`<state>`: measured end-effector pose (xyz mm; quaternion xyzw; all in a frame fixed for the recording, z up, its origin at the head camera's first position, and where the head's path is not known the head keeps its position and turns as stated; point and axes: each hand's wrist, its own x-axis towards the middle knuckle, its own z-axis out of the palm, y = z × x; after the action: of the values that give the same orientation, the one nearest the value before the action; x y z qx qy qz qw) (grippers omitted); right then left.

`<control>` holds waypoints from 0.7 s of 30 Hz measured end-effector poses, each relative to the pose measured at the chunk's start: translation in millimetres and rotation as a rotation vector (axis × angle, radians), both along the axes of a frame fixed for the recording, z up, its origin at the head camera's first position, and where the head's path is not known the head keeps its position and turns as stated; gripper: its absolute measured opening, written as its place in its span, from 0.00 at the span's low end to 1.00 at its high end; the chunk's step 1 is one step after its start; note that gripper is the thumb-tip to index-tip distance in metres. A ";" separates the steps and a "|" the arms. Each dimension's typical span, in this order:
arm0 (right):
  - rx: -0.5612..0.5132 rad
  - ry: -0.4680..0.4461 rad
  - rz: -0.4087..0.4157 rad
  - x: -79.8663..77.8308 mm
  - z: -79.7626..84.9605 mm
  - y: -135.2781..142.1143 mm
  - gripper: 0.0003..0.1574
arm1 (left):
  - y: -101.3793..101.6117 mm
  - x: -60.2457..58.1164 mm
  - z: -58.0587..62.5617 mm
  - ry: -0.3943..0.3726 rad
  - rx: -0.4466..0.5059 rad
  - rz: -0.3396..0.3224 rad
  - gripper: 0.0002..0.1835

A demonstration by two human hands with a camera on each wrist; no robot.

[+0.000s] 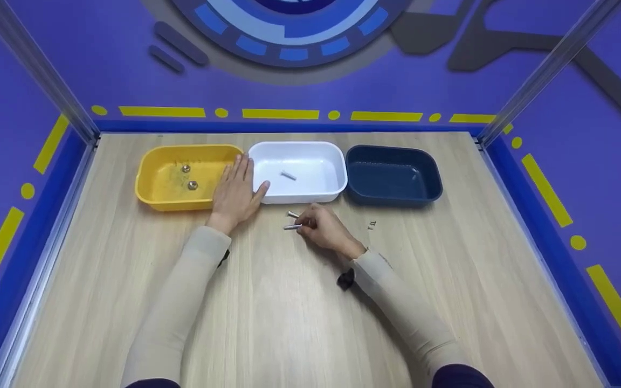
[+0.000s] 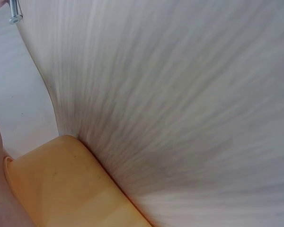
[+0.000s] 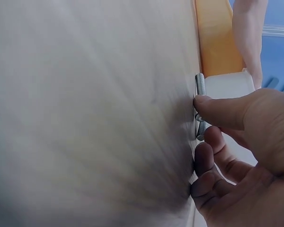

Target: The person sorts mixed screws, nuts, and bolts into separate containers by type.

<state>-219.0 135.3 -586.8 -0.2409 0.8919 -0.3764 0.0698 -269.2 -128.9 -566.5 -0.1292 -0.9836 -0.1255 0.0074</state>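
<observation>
My left hand (image 1: 235, 191) lies with straight fingers over the adjoining rims of the yellow bin (image 1: 178, 206) and the white bin (image 1: 310, 199). Two metal nuts (image 1: 192, 185) are in the yellow bin, and one bolt (image 1: 288, 175) rests in the white one. In front of the white bin, my right hand (image 1: 324, 229) pinches a silver bolt (image 1: 291, 227) at the tabletop, its thumb on the shank in the right wrist view. A second bolt (image 1: 292, 214) lies right beside the fingers, partly hidden by them.
A dark blue bin (image 1: 394, 202) stands right of the white one, completing a row. Several tiny screws (image 1: 372, 224) lie on the wooden table (image 1: 267, 323) right of my right hand. Blue-purple panels (image 1: 289, 97) border the table at the back and sides.
</observation>
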 end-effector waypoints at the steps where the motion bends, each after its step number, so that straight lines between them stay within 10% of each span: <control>1: 0.001 0.004 0.004 0.3 0.2 -0.1 0.06 | -0.4 -0.1 0.1 0.005 -0.002 0.001 0.47; 21: 0.049 0.039 0.002 3.8 4.3 -1.0 0.03 | -1.2 0.0 -1.1 0.012 0.009 -0.001 0.47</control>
<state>-215.2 134.4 -582.5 -0.2471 0.9018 -0.3496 0.0586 -269.2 -130.1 -567.5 -0.1305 -0.9829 -0.1293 0.0137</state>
